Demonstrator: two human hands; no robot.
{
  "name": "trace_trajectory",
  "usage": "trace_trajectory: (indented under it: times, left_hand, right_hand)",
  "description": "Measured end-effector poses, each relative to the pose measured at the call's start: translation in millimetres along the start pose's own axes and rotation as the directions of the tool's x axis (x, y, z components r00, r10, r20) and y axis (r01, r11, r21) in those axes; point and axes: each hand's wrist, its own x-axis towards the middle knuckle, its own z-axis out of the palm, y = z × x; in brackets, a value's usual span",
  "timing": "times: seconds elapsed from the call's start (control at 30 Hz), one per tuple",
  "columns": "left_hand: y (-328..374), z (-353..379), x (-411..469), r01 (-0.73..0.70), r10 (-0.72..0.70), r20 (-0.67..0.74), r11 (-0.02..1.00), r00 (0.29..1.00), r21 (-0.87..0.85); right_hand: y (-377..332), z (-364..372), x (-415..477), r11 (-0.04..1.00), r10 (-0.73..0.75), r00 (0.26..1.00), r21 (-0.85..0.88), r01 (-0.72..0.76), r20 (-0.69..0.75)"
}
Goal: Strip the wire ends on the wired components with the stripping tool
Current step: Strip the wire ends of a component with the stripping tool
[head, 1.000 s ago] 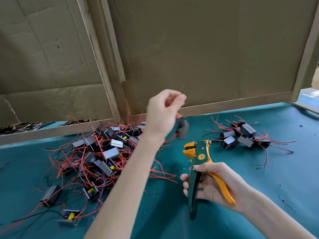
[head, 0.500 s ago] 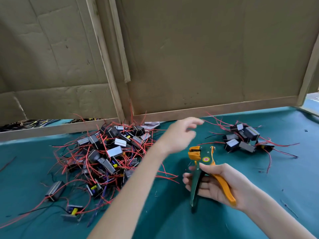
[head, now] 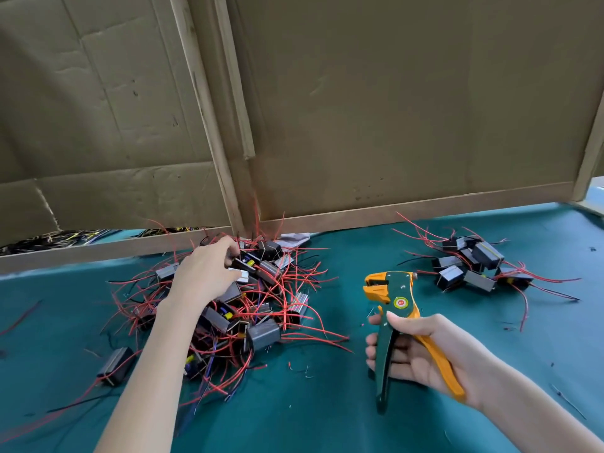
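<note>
Now that the left hand (head: pixel 206 273) has swung from the small right-hand heap (head: pixel 470 266) into the big tangle of boxy grey components with thin red wires (head: pixel 261 308), another pick-up seems under way. Its fingers (head: pixel 228 253) curl downward; whether they pinch one is unclear. The right hand (head: pixel 421 351) grips the green-and-orange plastic-handled stripping tool (head: pixel 395 299) over the teal felt table (head: pixel 327 413).

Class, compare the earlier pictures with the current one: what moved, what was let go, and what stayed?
The left hand let go of a dark wired component near the small right-hand pile, then swung left onto the big tangled pile of red-wired components; a grip is unclear. The right hand kept holding the green-and-orange stripping tool.
</note>
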Motion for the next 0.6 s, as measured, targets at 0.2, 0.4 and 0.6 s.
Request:
trace_trajectory:
  times: [0.2,0.4,0.6]
  left_hand:
    - [0,6,2,-0.051,0.053,-0.009,0.99,0.999,0.131]
    - [12,17,-2,0.002,0.038,-0.164,0.971,0.986,0.239]
    - [14,3,-5,-0.11,0.073,-0.316,0.989,0.946,-0.099]
  right_hand:
    - [2,0,1,1.0,-0.016,1.0,-0.019,0.016,-0.01]
    - [2,0,1,1.0,-0.016,1.0,-0.004,0.016,-0.015]
    - [2,-1,2,1.0,-0.026,1.0,-0.007,0.026,-0.018]
